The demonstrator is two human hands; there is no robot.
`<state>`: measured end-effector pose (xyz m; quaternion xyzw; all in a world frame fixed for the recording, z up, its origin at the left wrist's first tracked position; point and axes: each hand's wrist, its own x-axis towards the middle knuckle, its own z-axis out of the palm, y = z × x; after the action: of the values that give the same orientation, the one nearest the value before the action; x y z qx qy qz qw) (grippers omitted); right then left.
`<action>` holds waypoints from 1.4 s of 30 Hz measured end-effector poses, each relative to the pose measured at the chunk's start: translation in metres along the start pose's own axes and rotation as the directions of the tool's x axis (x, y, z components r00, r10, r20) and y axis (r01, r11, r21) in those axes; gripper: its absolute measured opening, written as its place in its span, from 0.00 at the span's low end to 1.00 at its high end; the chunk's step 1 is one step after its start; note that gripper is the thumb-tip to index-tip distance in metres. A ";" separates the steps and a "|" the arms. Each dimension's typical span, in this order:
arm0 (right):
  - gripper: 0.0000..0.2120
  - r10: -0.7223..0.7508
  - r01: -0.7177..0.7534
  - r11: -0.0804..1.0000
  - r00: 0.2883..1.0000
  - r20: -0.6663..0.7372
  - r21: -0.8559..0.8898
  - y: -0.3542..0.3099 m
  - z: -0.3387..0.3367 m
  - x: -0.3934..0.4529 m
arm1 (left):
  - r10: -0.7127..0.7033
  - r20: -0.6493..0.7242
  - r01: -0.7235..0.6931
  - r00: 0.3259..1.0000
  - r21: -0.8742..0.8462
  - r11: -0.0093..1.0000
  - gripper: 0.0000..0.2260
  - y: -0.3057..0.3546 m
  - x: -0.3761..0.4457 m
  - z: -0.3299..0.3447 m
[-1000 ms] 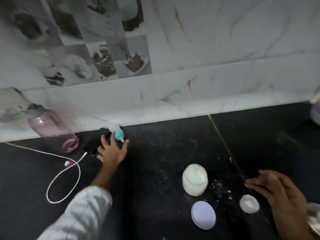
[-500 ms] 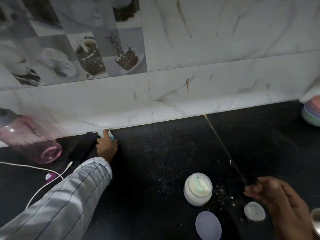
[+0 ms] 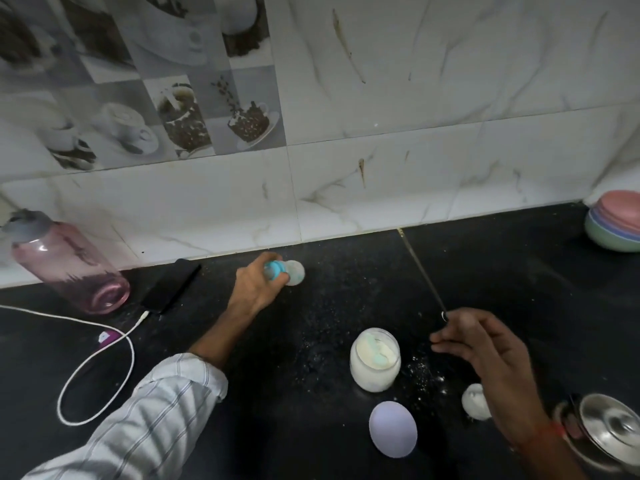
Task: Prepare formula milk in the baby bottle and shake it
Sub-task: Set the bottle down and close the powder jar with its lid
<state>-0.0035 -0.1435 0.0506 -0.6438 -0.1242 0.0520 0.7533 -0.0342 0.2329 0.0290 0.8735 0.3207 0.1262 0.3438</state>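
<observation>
Bottle (image 3: 285, 271) sits far on the table (image 3: 311, 427), clenched in left hand (image 3: 254, 289); right hand (image 3: 485, 348) hovers with loose, released fingers. Fetching step; next, carry it toward the powder jar (image 3: 375, 360).

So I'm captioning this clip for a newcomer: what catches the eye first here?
The left hand near the back wall, gripping a small baby bottle with a blue collar. Next, the open jar of white powder at centre front, its lilac lid lying in front of it, spilled powder around. The right hand hovers beside it.
</observation>
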 end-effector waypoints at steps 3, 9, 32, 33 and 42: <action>0.12 -0.004 0.010 0.998 0.996 0.093 -0.065 -0.002 0.005 -0.003 | 0.099 0.062 -0.098 0.993 -0.011 0.995 0.17 0.040 -0.028 -0.002; 0.09 0.003 0.008 0.995 0.993 0.116 -0.099 -0.014 -0.008 -0.003 | 0.319 0.165 -0.312 0.933 -0.070 0.948 0.15 0.120 -0.084 0.005; 0.46 -0.003 0.069 0.892 0.989 -0.147 0.447 -0.074 -0.137 -0.035 | 0.511 0.377 -0.327 0.773 -0.453 0.829 0.30 0.240 -0.209 0.113; 0.47 -0.025 0.072 0.912 0.992 -0.121 0.404 -0.073 -0.139 -0.037 | 0.491 0.371 -0.294 0.788 -0.474 0.830 0.28 0.236 -0.211 0.116; 0.49 -0.080 0.164 0.909 0.971 -0.227 0.382 -0.057 -0.157 -0.038 | 0.415 0.291 -0.168 0.862 -0.608 0.776 0.19 0.224 -0.225 0.121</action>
<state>-0.0052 -0.3128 0.0799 -0.4698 -0.0724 -0.0384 0.8790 -0.0462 -0.1011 0.0932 0.7785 0.0469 0.0821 0.6204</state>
